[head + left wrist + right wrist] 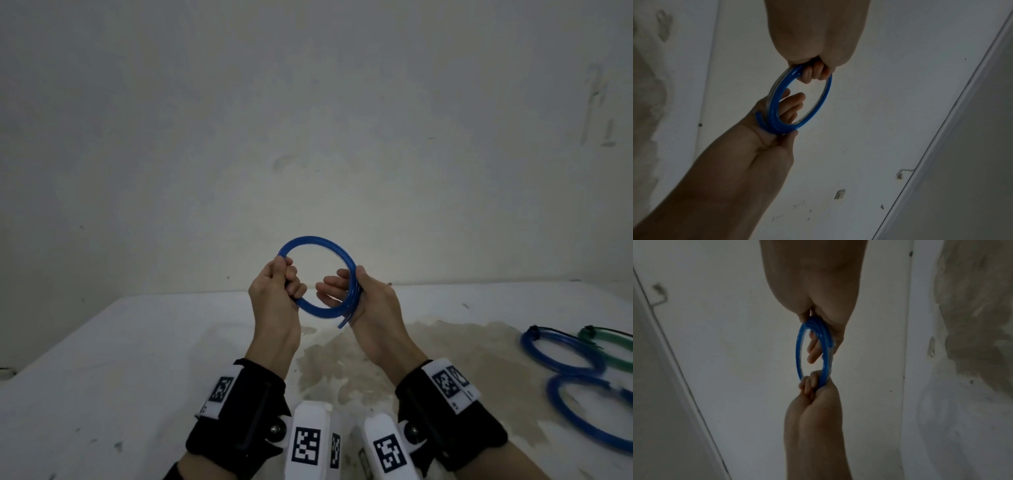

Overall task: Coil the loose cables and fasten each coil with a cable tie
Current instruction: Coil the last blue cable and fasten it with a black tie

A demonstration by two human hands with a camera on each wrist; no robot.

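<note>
A blue cable coil of several loops is held in the air above the white table. My left hand grips its left side with curled fingers. My right hand holds the right side, thumb over the loops and fingers inside the ring. A short loose end sticks out below the right palm. The left wrist view shows the coil between the left hand above and the right hand below. In the right wrist view the coil runs from the right hand down to the left hand. No tie is visible on this coil.
At the table's right edge lie two blue coils and a green coil, with black cable ties on them. A brownish stain marks the table under my hands. A plain wall stands behind.
</note>
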